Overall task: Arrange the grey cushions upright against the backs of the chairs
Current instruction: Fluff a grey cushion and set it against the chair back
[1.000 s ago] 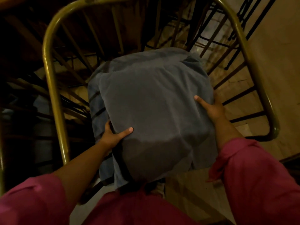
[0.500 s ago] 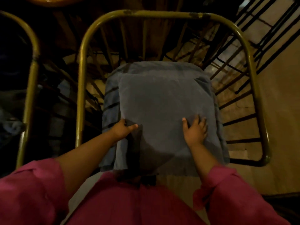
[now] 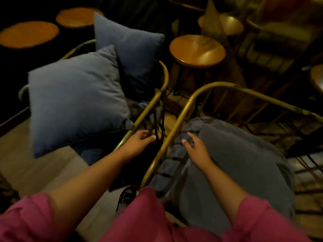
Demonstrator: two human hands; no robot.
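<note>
A grey cushion [image 3: 241, 165] lies on the seat of the brass-framed chair [image 3: 176, 123] at the right. My right hand [image 3: 197, 149] hovers over that cushion's left edge, fingers spread, holding nothing. My left hand [image 3: 139, 140] is open between the two chairs, by the rail of the left chair [image 3: 153, 103]. On that left chair a large grey cushion [image 3: 75, 105] stands tilted, and a second grey cushion [image 3: 129, 49] stands behind it.
A round wooden stool [image 3: 197, 51] stands beyond the two chairs. More round wooden tops [image 3: 28, 34] sit at the far left, and another stool [image 3: 230, 23] is further back. Pale floor [image 3: 26, 165] shows at the lower left. The room is dim.
Both hands have let go of the cushion on the right chair. My view has swung left, bringing the second chair with two cushions into sight, and my left hand has moved toward it.
</note>
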